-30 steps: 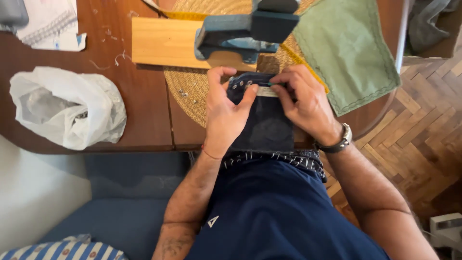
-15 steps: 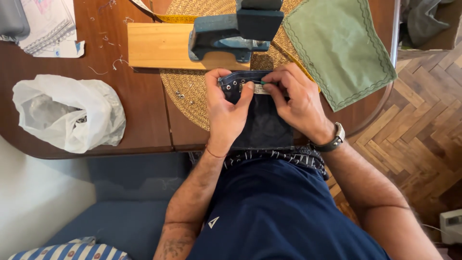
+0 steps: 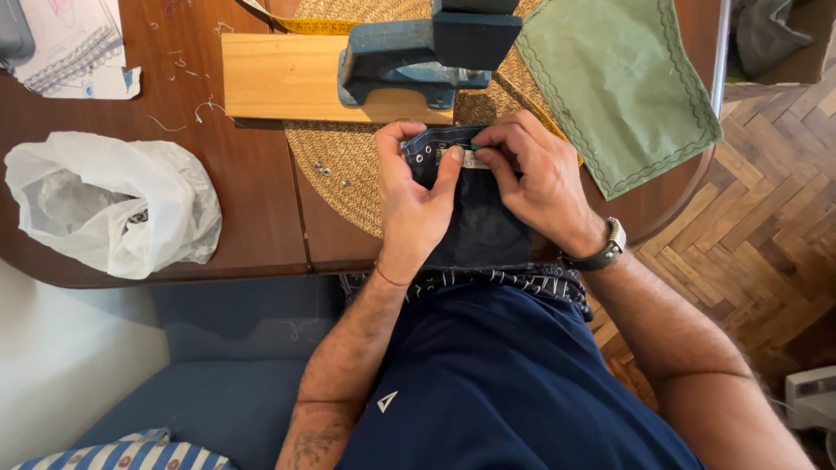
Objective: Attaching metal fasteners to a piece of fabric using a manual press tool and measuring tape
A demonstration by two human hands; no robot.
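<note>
Dark wooden table [image 3: 252, 218], herringbone floor to the right. Dark blue fabric [image 3: 479, 222] lies at the near table edge on a woven mat [image 3: 348, 174]. Left hand [image 3: 418, 200] and right hand [image 3: 535, 178] both pinch its folded top edge; small item between the fingertips too small to identify. Blue press [image 3: 418, 57] on wooden block [image 3: 279, 78], top cut off. Green cloth [image 3: 618, 87] toward far right corner, white plastic bag [image 3: 113, 204] at left edge
</note>
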